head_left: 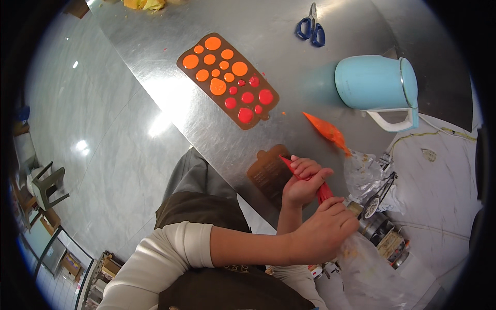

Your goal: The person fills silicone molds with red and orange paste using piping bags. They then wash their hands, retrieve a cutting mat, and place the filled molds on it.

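Note:
My right hand (304, 186) is closed around the lower part of a red piping bag (324, 193), whose tip points up and left over a brown silicone mold (269, 168) showing its flat side. My left hand (331, 230) grips the same bag higher up, the left forearm crossing over the right. The clear plastic end hangs below it. Farther up the table lies another brown silicone mold (237, 83) with round cavities, many filled orange and several red at its near end. An orange piping bag (327, 131) lies right of the molds.
Blue-handled scissors (311, 29) and a light blue jug with a white handle (370, 83) are on the metal table (279, 50). Yellow food pieces (145, 4) lie at its far edge. Crumpled clear plastic (362, 170) and machinery (383, 232) are at right; a stool (48, 186) stands far left.

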{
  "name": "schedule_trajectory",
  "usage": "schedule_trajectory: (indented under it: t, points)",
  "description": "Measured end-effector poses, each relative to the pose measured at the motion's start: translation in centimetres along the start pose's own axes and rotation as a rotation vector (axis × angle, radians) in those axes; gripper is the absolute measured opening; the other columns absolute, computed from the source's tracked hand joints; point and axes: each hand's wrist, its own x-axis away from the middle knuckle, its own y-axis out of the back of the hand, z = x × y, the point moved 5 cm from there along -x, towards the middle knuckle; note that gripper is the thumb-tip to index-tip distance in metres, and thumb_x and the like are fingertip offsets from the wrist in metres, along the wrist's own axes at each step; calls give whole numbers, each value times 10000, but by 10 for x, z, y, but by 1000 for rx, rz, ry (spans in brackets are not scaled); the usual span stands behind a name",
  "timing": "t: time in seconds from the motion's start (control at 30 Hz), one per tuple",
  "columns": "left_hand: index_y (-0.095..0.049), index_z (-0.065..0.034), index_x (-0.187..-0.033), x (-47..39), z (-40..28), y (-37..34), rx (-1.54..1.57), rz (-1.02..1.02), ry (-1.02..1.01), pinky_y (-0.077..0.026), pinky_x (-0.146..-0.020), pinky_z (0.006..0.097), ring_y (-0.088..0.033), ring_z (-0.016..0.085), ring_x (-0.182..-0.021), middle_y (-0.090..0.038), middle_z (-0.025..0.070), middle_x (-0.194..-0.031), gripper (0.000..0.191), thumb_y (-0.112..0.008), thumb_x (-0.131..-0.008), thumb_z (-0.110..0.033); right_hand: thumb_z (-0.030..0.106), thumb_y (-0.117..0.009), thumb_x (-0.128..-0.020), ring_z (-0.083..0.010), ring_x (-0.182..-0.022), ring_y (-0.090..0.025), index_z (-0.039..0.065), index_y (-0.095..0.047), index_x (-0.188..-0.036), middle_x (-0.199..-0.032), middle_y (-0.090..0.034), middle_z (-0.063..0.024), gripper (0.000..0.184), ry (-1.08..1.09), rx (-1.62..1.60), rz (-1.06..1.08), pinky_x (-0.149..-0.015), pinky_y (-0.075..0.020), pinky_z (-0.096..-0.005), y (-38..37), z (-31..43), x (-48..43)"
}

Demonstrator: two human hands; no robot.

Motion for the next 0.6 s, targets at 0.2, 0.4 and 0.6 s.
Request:
schedule_trajectory:
  t: [0.2, 0.4, 0.6]
  points:
    - [-440, -31, -794, -1, 1, 1, 4, -18, 16, -331, -935, 443, -488, 265, -848, -486, 95, -816, 272, -548, -551, 24, 428, -235, -945, -177, -490, -408, 100, -303, -538, -495, -352, -37, 527, -11, -43, 45, -640, -457, -359, -3, 0, -2]
    - [-432, -31, -802, -1, 4, -1, 34, -10, 26, -332, -929, 445, -485, 275, -855, -481, 103, -821, 283, -547, -553, 36, 407, -241, -951, -163, -474, -376, 107, -298, -537, -470, -330, -28, 515, -9, -53, 34, -619, -436, -340, 1, -1, -5]
    - [-429, -31, -801, 1, 5, -7, 72, 7, 32, -335, -919, 448, -482, 284, -860, -476, 109, -824, 280, -544, -555, 40, 397, -242, -953, -157, -461, -361, 110, -289, -527, -456, -322, -25, 516, 2, -81, 6, -601, -425, -328, 8, 0, -5]
